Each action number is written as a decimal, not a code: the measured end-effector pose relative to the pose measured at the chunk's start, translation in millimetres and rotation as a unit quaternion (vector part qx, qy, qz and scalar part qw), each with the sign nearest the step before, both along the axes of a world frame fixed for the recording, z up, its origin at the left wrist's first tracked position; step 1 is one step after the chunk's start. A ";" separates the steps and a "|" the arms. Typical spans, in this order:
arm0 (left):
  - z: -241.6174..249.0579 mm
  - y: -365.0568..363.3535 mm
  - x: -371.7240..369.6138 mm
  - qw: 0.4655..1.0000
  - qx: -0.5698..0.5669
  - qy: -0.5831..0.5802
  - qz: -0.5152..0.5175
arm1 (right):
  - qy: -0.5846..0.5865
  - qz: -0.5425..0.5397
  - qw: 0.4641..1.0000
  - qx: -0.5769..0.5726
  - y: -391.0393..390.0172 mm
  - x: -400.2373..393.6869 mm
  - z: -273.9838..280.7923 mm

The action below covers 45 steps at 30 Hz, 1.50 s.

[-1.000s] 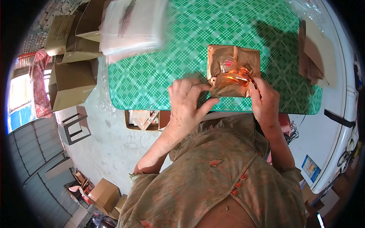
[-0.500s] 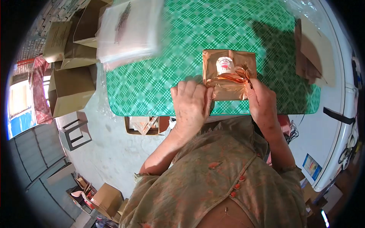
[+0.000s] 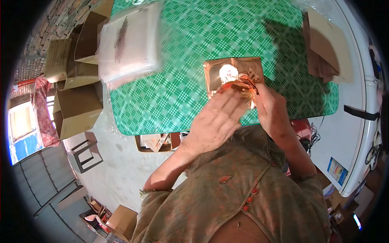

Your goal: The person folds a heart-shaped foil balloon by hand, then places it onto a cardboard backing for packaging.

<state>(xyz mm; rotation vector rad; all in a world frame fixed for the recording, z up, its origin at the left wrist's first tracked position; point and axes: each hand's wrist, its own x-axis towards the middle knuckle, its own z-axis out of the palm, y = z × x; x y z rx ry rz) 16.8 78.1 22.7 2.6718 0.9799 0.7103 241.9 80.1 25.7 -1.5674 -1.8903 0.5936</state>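
Observation:
A shiny copper-coloured foil packet [image 3: 214, 73] lies flat on the green checked tablecloth, with a bright white label [image 3: 229, 73] on its upper part. Foil is bunched into a crumpled ridge [image 3: 245, 83] across its middle. My left hand [image 3: 219, 117] lies over the packet's lower half, fingers stretched out and close together, tips at the ridge; it hides much of the foil. At the packet's right edge, my right hand [image 3: 271, 105] is closed, with thumb and fingers pinching the foil near the end of the ridge.
A stack of clear plastic bags [image 3: 129, 44] lies at the table's left. Brown sheets [image 3: 324, 48] rest at the right edge, beside a white appliance [image 3: 344, 133]. Open cardboard boxes [image 3: 79, 109] stand left of the table [image 3: 182, 93]. Below its front edge is a box of scraps [image 3: 156, 142].
My left hand has moved from the packet's lower left corner across onto its lower half, fingers now straightened. My right hand keeps its pinch on the right edge. The whole view has shifted slightly.

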 end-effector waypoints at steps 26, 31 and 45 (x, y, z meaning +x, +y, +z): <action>-5.6 6.3 11.6 0.988 -0.089 0.124 -0.024 | -0.036 -0.087 0.991 0.095 -34.9 16.3 -3.4; -7.1 6.7 11.7 0.987 -0.088 0.129 -0.023 | -0.099 -0.117 0.980 0.124 -29.0 10.1 -16.7; -4.7 7.0 13.3 0.984 -0.101 0.143 -0.017 | -0.172 -0.123 0.968 0.136 -18.0 7.7 -25.3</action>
